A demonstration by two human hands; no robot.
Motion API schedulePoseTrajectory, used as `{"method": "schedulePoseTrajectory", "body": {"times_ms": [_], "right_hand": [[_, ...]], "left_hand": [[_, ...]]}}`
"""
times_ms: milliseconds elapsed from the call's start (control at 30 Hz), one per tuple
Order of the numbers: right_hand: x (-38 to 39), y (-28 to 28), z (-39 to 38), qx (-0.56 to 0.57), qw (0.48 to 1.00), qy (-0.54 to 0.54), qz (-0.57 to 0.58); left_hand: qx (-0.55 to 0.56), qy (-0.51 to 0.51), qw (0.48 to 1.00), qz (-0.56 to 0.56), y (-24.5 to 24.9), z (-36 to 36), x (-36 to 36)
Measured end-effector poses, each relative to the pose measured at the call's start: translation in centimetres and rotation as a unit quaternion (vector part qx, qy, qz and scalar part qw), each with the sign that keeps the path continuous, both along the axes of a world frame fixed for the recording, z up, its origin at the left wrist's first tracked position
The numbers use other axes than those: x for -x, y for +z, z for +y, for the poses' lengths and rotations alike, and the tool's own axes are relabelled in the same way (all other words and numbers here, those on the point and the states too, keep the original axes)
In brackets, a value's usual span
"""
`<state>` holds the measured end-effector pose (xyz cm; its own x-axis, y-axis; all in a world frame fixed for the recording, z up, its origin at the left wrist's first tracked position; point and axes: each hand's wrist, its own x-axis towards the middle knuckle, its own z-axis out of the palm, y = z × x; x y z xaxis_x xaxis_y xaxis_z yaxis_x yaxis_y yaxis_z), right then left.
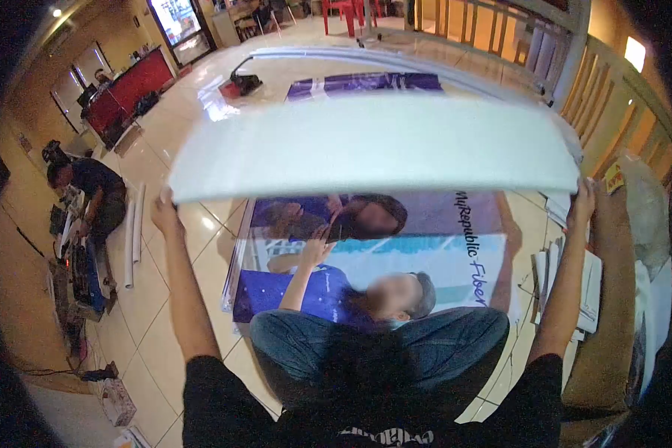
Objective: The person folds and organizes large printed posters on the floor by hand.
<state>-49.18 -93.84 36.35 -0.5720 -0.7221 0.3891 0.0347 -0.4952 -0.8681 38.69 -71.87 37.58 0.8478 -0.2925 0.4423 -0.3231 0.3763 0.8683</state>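
Note:
A wide white sheet [373,145] is stretched out in front of me, raised over the floor and bowed, its near edge curling between my hands. My left hand [166,213] is closed on its left corner. At the right corner, my right hand [584,203] grips the same sheet. Below it, before my crossed legs, lies a printed banner [455,280] with "MyRepublic Fiber" lettering and pictures of people; the sheet hides its far part. A purple printed piece [366,84] shows beyond the sheet's far edge.
Papers [586,287] and a long brown cardboard piece [608,299] lie at my right. White tubes [132,235] rest on the tiles at left, near a crouching person [97,187] with equipment. A red-black tool [240,86] and a red counter [131,89] are farther off.

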Motion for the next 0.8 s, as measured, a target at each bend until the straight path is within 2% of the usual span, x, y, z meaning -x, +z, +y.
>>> {"method": "schedulePoseTrajectory", "body": {"times_ms": [33,67,100,133,167,200,233,267,333,400,467,533,600,633,667,700,733,767,800], "right_hand": [[-1.0,-3.4,1.8,-0.104,0.99,-0.065,0.07],[0.6,-10.4,0.8,-0.094,0.989,-0.072,0.088],[1.3,-15.8,1.3,-0.129,0.988,-0.011,0.086],[1.9,-21.6,1.8,-0.23,0.972,0.045,0.01],[7.4,-33.7,0.1,-0.255,0.961,0.102,0.037],[7.0,-38.3,2.1,-0.425,0.821,-0.076,0.374],[6.2,-42.2,4.0,-0.28,0.927,-0.042,0.244],[5.3,-41.1,4.7,-0.294,0.922,-0.045,0.247],[3.7,-35.8,5.5,-0.41,0.91,0.061,0.004],[3.2,-34.7,4.7,-0.445,0.892,0.05,0.057],[3.2,-35.7,4.8,-0.367,0.91,0.011,0.194],[3.3,-35.8,4.6,-0.404,0.906,0.016,0.124],[2.6,-34.9,5.1,-0.428,0.89,0.0,0.157],[3.4,-35.6,5.0,-0.446,0.865,-0.029,0.228],[4.2,-35.6,5.5,-0.452,0.872,0.012,0.186],[4.9,-34.8,6.0,-0.417,0.889,0.004,0.192],[5.4,-34.3,6.7,-0.383,0.903,0.001,0.196],[4.7,-32.1,7.6,-0.38,0.904,0.001,0.196],[2.8,-27.9,9.4,-0.387,0.915,0.001,0.114]], "left_hand": [[-0.149,0.079,0.986,0.007,-4.5,1.1,0.6],[-0.173,0.029,0.983,0.048,-10.2,1.9,-0.1],[-0.191,0.028,0.981,-0.006,-16.6,2.6,-0.4],[-0.279,0.013,0.96,0.015,-21.5,3.3,-0.6],[-0.357,0.021,0.93,0.085,-24.9,4.0,0.7],[-0.394,0.021,0.918,0.035,-34.6,5.5,-3.9],[-0.387,0.03,0.917,0.097,-35.9,6.3,-1.8],[-0.325,0.036,0.941,0.088,-38.2,7.4,-1.2],[-0.372,0.009,0.913,0.166,-38.3,7.7,-2.8],[-0.329,-0.045,0.918,0.215,-38.2,7.7,-2.8],[-0.353,-0.023,0.916,0.191,-37.6,7.3,-1.9],[-0.351,-0.009,0.917,0.191,-36.6,7.2,-1.0],[-0.368,-0.043,0.907,0.201,-35.3,7.0,0.0],[-0.369,-0.036,0.907,0.197,-35.3,7.2,-0.1],[-0.369,-0.028,0.909,0.194,-35.5,7.6,-0.5],[-0.401,-0.089,0.886,0.214,-35.0,8.4,-1.0],[-0.399,-0.091,0.887,0.216,-35.2,9.1,-0.9],[-0.375,-0.075,0.901,0.207,-33.9,9.6,-0.6],[-0.354,-0.055,0.913,0.197,-31.8,10.5,-0.1]]}}
